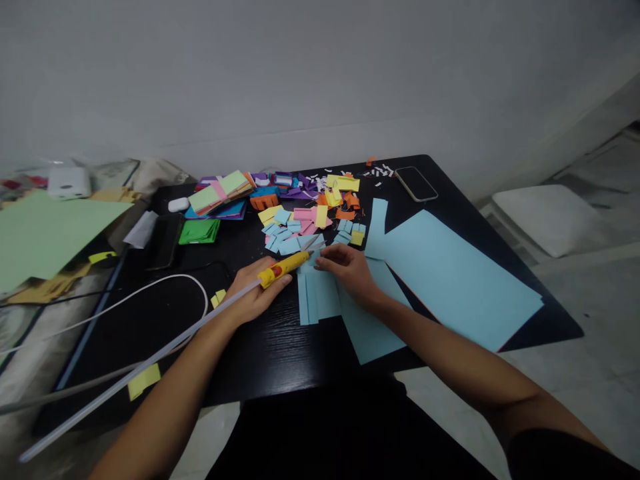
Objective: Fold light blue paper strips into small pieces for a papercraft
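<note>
My left hand [257, 293] is closed around a yellow glue gun [284, 267] whose tip points right toward a small light-blue paper piece. A long translucent glue stick [140, 370] trails from the back of the gun toward the lower left. My right hand [350, 270] rests with fingers pinched on light-blue paper strips [316, 300] lying on the black table [260, 347]. The gun's tip sits just left of my right fingertips.
A large light-blue sheet [450, 273] covers the table's right side. Cut pieces in blue, pink, yellow, orange and purple [310, 213] lie behind my hands. A stack of coloured paper [220, 193], a phone [416, 183], a white cable [150, 290] and a green sheet [45, 233] lie around.
</note>
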`<action>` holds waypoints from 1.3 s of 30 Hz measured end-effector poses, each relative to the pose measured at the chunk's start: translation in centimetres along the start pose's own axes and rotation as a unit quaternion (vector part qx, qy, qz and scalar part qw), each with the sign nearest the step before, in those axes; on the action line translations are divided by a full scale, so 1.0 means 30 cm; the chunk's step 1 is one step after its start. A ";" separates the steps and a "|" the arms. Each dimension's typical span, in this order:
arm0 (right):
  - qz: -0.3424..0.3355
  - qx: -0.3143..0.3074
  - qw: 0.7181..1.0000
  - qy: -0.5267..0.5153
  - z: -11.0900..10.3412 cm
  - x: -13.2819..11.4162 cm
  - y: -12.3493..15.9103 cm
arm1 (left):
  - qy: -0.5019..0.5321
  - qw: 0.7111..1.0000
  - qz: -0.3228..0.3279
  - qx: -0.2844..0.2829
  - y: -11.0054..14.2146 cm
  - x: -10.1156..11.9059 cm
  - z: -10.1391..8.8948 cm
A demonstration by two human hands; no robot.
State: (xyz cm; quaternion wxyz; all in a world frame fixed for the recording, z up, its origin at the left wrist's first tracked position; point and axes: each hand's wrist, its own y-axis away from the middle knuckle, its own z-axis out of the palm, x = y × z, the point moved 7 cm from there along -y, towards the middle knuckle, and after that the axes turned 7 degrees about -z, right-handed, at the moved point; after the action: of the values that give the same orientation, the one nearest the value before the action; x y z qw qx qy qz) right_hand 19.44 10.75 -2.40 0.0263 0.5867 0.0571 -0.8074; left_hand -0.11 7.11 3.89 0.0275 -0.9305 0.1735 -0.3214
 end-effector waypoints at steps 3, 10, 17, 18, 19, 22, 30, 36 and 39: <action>-0.006 -0.004 1.000 0.003 0.000 0.002 -0.001 | 0.000 1.000 0.000 0.000 0.000 -0.002 0.000; 0.011 0.004 1.000 -0.014 -0.008 -0.002 -0.007 | 0.001 1.000 0.008 -0.010 0.005 -0.003 0.001; 0.017 0.022 0.999 -0.028 -0.026 0.003 -0.015 | -0.010 0.999 0.020 -0.033 0.004 0.008 0.014; 0.017 0.020 0.999 -0.028 -0.025 0.003 -0.015 | -0.013 0.999 0.022 -0.036 0.004 0.008 0.015; 0.016 0.017 0.999 -0.028 -0.024 0.003 -0.014 | -0.015 0.999 0.022 -0.038 0.003 0.007 0.016; 0.018 0.018 0.999 -0.031 -0.021 -0.001 -0.011 | -0.015 0.999 0.017 -0.041 0.003 0.003 0.017; 0.007 0.018 1.000 -0.014 -0.024 -0.009 -0.011 | -0.029 0.999 0.033 -0.024 0.000 0.013 0.007; 0.006 0.013 1.000 -0.014 -0.018 -0.007 -0.014 | -0.084 0.996 -0.007 0.026 -0.014 -0.066 -0.058; 0.008 0.015 1.000 -0.024 -0.015 -0.007 -0.012 | -0.181 0.979 -0.090 0.021 -0.019 -0.160 -0.094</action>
State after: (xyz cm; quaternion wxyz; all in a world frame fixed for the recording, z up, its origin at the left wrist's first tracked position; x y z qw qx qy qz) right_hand 19.88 11.15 -2.32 0.0249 0.5677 0.0397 -0.8219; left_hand -5.16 9.45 3.41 0.0490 -0.9842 0.0749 -0.1528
